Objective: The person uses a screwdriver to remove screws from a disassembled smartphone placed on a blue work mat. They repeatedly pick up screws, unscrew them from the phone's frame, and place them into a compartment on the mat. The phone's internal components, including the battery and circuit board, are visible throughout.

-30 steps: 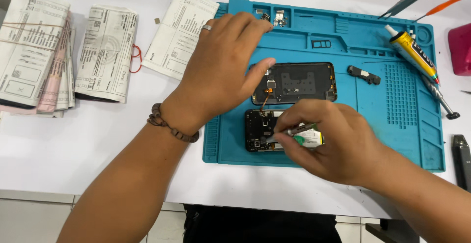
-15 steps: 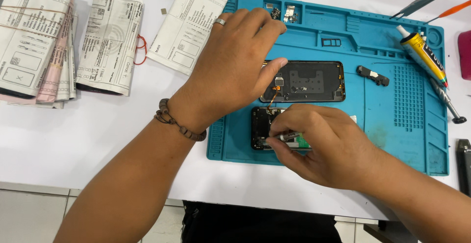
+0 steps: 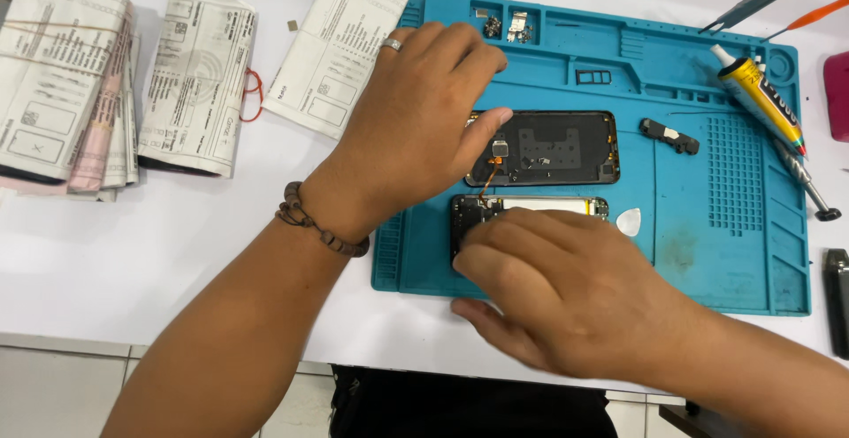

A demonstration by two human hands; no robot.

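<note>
The left hand (image 3: 416, 129) lay palm down over the left end of the back cover (image 3: 553, 148), thumb tip touching its upper left corner, fingers loosely spread and gripping nothing; the right hand (image 3: 566, 292) covered most of the opened phone (image 3: 531, 213), fingers drawn together and pressed onto it, though whether they pinched anything could not be told. Both pieces lay on the blue mat (image 3: 734, 252), cover above phone, a thin orange cable (image 3: 486, 186) running between them; a white pick (image 3: 629, 222) sat just right of the phone; a glue tube (image 3: 761, 98) lay near the mat's right edge; folded papers (image 3: 190, 84) rested on the white surface (image 3: 177, 243) to the left.
</note>
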